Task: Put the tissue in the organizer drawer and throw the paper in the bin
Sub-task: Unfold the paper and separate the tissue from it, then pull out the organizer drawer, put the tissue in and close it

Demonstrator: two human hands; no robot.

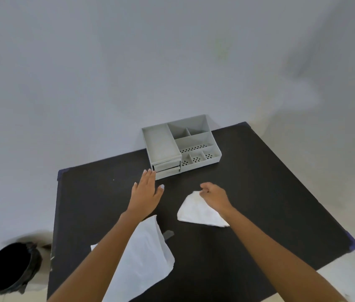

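Note:
A grey organizer (180,144) with two small drawers (167,168) at its front left stands at the back of the black table (259,192). My left hand (148,189) is flat and spread, fingertips just short of the drawers. A white folded tissue (198,211) lies right of centre, and my right hand (214,196) pinches its far corner. A large white sheet of paper (148,256) lies near the front edge, partly under my left forearm. A black bin (9,269) stands on the floor to the left of the table.
A pale wall rises right behind the organizer. A small grey scrap (169,234) lies between the paper and the tissue. The table's corners carry blue tape. Light floor shows to the right and left of the table.

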